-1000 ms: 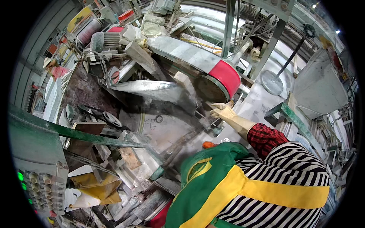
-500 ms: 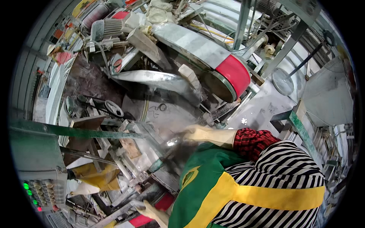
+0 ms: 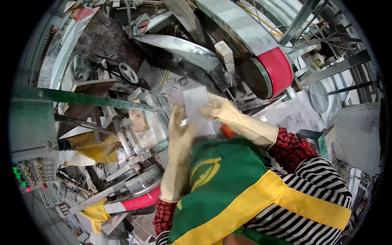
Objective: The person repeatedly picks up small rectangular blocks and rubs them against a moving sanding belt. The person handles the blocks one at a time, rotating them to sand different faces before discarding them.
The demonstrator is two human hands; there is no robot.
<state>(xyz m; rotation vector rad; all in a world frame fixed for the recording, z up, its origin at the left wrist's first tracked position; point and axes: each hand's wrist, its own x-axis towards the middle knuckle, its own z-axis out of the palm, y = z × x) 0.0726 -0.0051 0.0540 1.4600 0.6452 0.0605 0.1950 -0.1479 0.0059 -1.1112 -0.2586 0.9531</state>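
Note:
A thin, pale, flat rectangular piece (image 3: 199, 110) stands nearly upright in front of my apron. My right hand (image 3: 220, 109), in a cream rubber glove, grips its right edge with the thumb on the near face. At its lower left edge is my left hand (image 3: 181, 128), gloved alike and somewhat blurred. A gap shows between its curved fingers and thumb, and the thumb overlaps the piece's edge. Beneath my right forearm a small orange object (image 3: 228, 131) shows in part; its kind is hidden.
Ahead is a machine with a red-ended belt guard (image 3: 275, 73) and a curved metal plate (image 3: 179, 45). A green bar (image 3: 81, 98) crosses at left, above a control box (image 3: 36, 163) with lit lamps. A handwheel (image 3: 128, 72) stands beyond it.
My left hand has come up from the lower left to beside my right. The pale piece now shows between them, in my right hand. The view has shifted downward.

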